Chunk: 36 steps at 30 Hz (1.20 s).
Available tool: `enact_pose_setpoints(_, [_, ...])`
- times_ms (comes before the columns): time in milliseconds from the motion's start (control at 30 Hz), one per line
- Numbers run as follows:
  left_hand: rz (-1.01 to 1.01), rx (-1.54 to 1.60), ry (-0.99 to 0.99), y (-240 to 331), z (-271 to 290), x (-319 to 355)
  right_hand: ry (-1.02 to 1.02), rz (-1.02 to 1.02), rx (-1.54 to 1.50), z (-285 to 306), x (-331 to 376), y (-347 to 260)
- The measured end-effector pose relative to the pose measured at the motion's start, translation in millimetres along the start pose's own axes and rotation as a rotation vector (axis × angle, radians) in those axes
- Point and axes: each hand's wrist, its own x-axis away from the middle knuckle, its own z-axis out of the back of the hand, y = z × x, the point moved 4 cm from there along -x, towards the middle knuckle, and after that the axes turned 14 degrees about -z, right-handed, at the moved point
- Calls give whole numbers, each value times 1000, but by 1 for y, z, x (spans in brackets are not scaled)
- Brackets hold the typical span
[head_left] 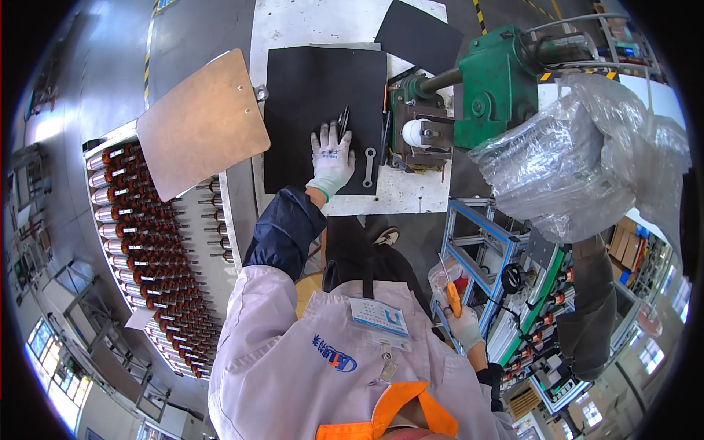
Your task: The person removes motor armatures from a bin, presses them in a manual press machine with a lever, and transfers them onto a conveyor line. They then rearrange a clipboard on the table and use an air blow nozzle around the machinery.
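Observation:
My left hand (333,159), in a white glove with a green cuff, lies with its fingers stretched on a black mat (308,88). A dark pen (343,119) lies at its fingertips; whether they touch it I cannot tell. A small metal wrench (369,167) rests on the mat to the right of this hand. Low at my right side, away from the table, my gloved right hand (466,328) is closed around the orange handle of a screwdriver (454,299). Its thin shaft points up and away from me.
A green press-like machine (495,88) with a vise-like block (433,136) stands at the table's right. Clear plastic sheeting (557,161) drapes beside it. A brown clipboard (205,125) partly covers rows of motor rotors (147,249) at left. A blue-edged frame (477,235) stands right.

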Motion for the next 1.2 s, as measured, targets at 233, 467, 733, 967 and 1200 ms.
enact_pose_setpoints(233, [-26, 5, 75, 5, -1, -8, 48, 71, -72, -48, -38, 43])
enact_pose_setpoints(467, [5, 0, 28, 7, 0, 2, 75, -25, -260, -22, -19, 9])
enact_pose_setpoints(733, [15, 4, 12, 6, 5, 3, 162, 46, -159, -26, -39, 39])
enact_pose_setpoints(967, [23, -43, -81, 9, 14, -3, 5, -71, -179, -53, -32, 65])
enact_pose_setpoints(1200, [-24, -22, -45, 16, 21, -12, -89, -137, -212, -76, -22, 97])
